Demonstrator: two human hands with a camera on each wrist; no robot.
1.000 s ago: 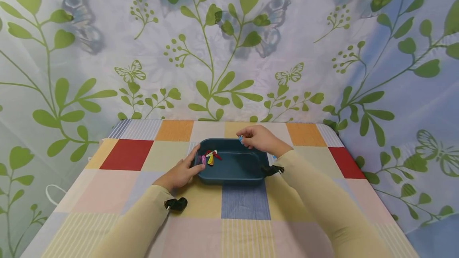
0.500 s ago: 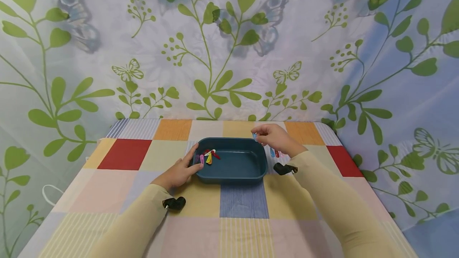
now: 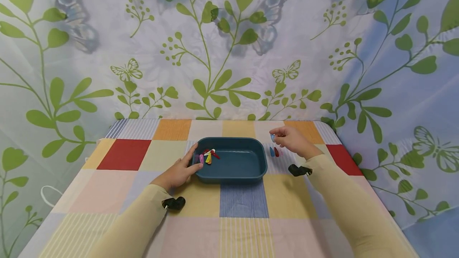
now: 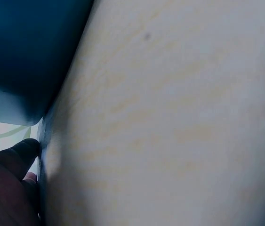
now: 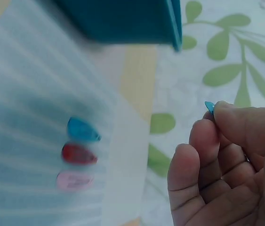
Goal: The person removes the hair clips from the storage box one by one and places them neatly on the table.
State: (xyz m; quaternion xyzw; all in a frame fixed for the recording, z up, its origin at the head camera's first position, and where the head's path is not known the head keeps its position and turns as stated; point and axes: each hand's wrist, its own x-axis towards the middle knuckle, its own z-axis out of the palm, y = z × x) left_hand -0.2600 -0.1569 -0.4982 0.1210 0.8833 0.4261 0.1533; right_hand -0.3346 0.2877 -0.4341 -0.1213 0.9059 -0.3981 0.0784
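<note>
A dark blue rectangular tray [image 3: 236,180] stands on the cloth. Several snap hair clips lie at its left end, among them a yellow clip [image 3: 208,159] and a pink clip [image 3: 201,159]. My left hand [image 3: 177,174] rests against the tray's left end, fingers extended along the side and thumb at the rim. To the right of the tray, my right hand [image 3: 292,140] pinches a light blue snap hair clip [image 5: 210,107] between thumb and index finger, above the cloth. Below it lie a blue clip [image 5: 82,129], a red clip [image 5: 78,154] and a pale pink clip [image 5: 75,181] in a row.
A patchwork-patterned cloth [image 3: 244,234] covers the table. Behind it hangs a curtain [image 3: 229,51] printed with leaves and butterflies. A white cord [image 3: 44,194] shows past the table's left edge.
My right hand has moved right with the light blue hair clip, from over the tray's back right rim to beyond its right side, uncovering the clips there. My left hand stays at the tray.
</note>
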